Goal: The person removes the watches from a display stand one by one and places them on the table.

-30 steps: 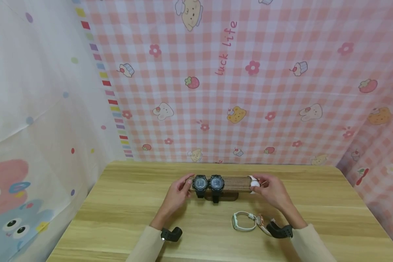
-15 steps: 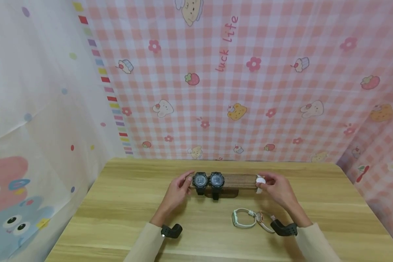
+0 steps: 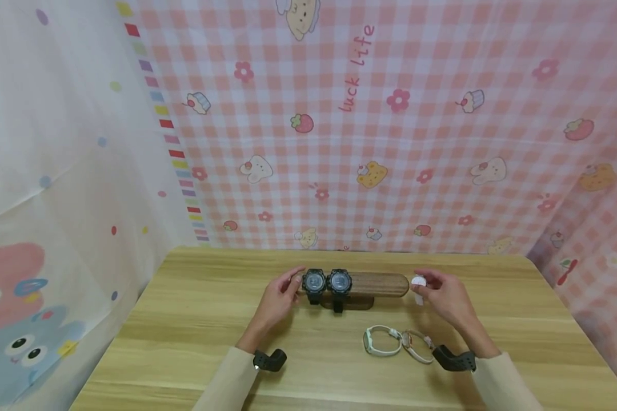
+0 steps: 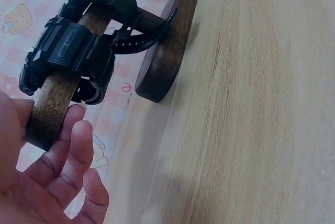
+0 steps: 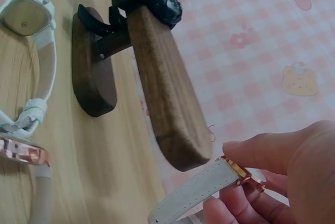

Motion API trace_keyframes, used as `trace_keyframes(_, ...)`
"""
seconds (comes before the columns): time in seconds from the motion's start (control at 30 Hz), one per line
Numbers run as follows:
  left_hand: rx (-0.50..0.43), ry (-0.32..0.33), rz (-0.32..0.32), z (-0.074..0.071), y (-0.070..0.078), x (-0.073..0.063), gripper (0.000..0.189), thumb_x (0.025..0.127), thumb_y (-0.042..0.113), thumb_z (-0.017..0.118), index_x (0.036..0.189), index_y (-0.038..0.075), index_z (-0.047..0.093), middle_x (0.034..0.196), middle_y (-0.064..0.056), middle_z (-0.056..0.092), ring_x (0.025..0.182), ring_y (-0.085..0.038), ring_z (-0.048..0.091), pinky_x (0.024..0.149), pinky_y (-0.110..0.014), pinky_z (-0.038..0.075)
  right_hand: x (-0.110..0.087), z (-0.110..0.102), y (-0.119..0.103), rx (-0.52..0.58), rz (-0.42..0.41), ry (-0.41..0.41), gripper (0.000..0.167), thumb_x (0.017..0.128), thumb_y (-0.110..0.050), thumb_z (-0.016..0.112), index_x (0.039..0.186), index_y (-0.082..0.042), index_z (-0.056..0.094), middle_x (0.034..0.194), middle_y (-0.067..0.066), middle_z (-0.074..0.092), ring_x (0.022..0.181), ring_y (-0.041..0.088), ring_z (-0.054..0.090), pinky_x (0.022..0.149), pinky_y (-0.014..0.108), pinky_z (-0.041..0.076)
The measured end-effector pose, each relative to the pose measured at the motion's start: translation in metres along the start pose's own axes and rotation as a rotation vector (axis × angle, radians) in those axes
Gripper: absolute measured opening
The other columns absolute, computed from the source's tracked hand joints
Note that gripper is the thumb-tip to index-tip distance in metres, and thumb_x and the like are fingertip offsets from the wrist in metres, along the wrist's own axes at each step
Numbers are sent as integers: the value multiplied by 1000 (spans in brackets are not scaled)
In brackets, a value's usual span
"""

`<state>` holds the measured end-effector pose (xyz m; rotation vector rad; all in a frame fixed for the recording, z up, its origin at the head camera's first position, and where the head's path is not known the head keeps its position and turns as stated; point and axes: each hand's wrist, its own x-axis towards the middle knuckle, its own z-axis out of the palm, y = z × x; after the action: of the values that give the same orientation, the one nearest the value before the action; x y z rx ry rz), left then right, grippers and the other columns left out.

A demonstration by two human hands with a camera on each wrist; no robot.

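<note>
A wooden watch stand point(image 3: 377, 283) carries two black watches point(image 3: 315, 282) side by side on the left part of its bar. My left hand point(image 3: 281, 295) grips the bar's left end, thumb on one side and fingers on the other, as the left wrist view point(image 4: 47, 124) also shows. Just off the bar's right end, my right hand point(image 3: 444, 294) pinches a white-strapped watch point(image 5: 204, 185) with a rose-gold case. That watch is apart from the bar, its strap hanging down. The bar's right part is bare wood.
On the table point(image 3: 195, 319), in front of the stand, lie a white watch point(image 3: 383, 341) and a rose-gold watch with a pale strap point(image 3: 416, 346), touching each other. A pink checked cloth point(image 3: 308, 171) hangs behind the table's back edge.
My right hand has moved right with the white-strapped watch, from around the bar's right end to clear of it. The left hand keeps its grip on the stand.
</note>
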<state>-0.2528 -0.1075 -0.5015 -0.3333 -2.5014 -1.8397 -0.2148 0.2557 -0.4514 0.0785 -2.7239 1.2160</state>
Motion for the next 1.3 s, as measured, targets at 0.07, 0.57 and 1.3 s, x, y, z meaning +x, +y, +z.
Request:
trace_keyframes(0.07,4,0,-3,0,0,0,34,105,22,51,137,15,60,77,-15,58,70,-35,62,59,-25,48,-2,-3,-2,4,1,4,37,89,-14,74,122,2,66,97,13,69,82,17,63,61,23,50)
trace_keyframes(0.57,20,-4,-7,0,-3,1,35,105,21,51,137,12,59,79,-21,61,66,-24,61,60,-25,48,-18,-3,-40,19,-175,11,33,84,-8,79,115,1,70,81,3,67,67,9,60,57,24,50)
trace_keyframes(1.3,17,-5,-6,0,0,0,36,105,23,51,139,12,58,81,-24,62,73,-39,63,61,-27,50,-39,69,-82,77,-307,-267,28,83,-9,79,110,-2,74,78,-6,62,62,0,49,55,21,45)
